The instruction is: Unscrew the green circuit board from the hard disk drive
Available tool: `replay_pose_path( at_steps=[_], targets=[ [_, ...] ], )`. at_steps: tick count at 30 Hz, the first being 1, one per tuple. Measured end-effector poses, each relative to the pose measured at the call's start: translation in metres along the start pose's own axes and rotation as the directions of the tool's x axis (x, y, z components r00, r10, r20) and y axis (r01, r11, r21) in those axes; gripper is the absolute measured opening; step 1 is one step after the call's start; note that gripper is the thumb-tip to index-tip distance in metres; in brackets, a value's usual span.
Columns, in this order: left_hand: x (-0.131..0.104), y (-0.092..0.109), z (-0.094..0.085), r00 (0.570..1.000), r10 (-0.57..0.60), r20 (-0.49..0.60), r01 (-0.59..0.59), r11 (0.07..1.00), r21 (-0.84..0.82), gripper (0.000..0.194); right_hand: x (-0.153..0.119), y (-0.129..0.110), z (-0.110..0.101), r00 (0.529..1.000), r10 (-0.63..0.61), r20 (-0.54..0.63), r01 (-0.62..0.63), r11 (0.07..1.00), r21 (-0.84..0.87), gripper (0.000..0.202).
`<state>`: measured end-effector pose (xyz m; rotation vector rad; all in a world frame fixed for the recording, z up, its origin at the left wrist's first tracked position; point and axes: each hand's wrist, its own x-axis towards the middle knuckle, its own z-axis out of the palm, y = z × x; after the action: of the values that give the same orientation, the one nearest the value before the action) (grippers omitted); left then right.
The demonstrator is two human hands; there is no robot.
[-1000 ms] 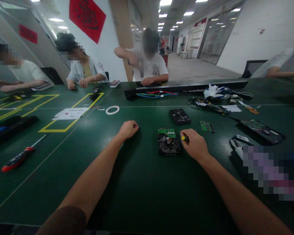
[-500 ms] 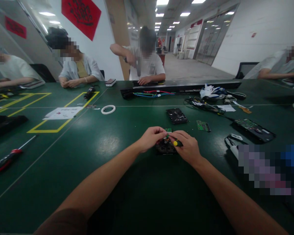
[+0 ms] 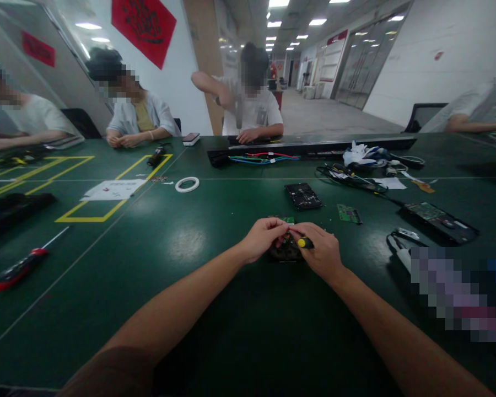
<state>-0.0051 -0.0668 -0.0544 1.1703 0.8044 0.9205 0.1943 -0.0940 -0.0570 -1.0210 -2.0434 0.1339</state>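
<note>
Both hands meet over a small black device (image 3: 287,255), with a green circuit board (image 3: 288,220) at its far end. My right hand (image 3: 320,249) is closed around a small screwdriver (image 3: 304,242) whose yellow handle end points toward me. The tip of that tool is hidden by the fingers. From the left, my left hand (image 3: 261,238) is pinched closed, thumb and fingertips almost touching the right fingertips. Whatever it grips is too small to make out. Beyond the hands lie a black hard drive (image 3: 303,196) and a loose green circuit board (image 3: 349,213).
On the left lie a red-and-black screwdriver (image 3: 19,269), a paper sheet (image 3: 114,189) and a white ring (image 3: 187,184). Cables (image 3: 347,179) and another device with a board (image 3: 438,220) are to the right. Across the table a person (image 3: 252,110) works at a long black bar (image 3: 326,148).
The view has shifted slightly, so everything appears a little farther right. Both hands stay together over the device, and the green bit seen between the fingertips earlier is now hidden.
</note>
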Motion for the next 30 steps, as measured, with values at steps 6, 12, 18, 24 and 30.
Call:
replay_pose_path(
  at_steps=[6,12,18,24,30],
  targets=[
    [-0.002,0.004,0.001,0.999,0.038,0.004,-0.038,0.998,0.045,0.034,0.003,0.001,0.001,1.000,0.015,0.001,-0.015,1.000,0.017,0.021],
    [-0.007,0.005,0.001,0.938,0.301,-0.170,-0.161,0.815,0.557,0.023,0.003,0.007,-0.006,0.996,0.087,0.009,-0.087,0.993,-0.076,0.017],
    [-0.006,-0.010,-0.017,0.816,0.394,-0.422,0.094,0.631,0.770,0.040,0.005,0.016,-0.016,0.906,0.369,0.208,-0.265,0.876,-0.402,0.022],
    [-0.016,-0.006,-0.006,0.868,0.260,-0.423,0.134,0.698,0.703,0.060,0.006,0.013,-0.011,0.852,0.445,0.277,-0.293,0.843,-0.452,0.020],
    [-0.030,0.002,0.014,0.903,0.283,-0.323,0.063,0.656,0.752,0.066,0.005,0.012,-0.009,0.857,0.428,0.288,-0.301,0.868,-0.395,0.019]
  ],
)
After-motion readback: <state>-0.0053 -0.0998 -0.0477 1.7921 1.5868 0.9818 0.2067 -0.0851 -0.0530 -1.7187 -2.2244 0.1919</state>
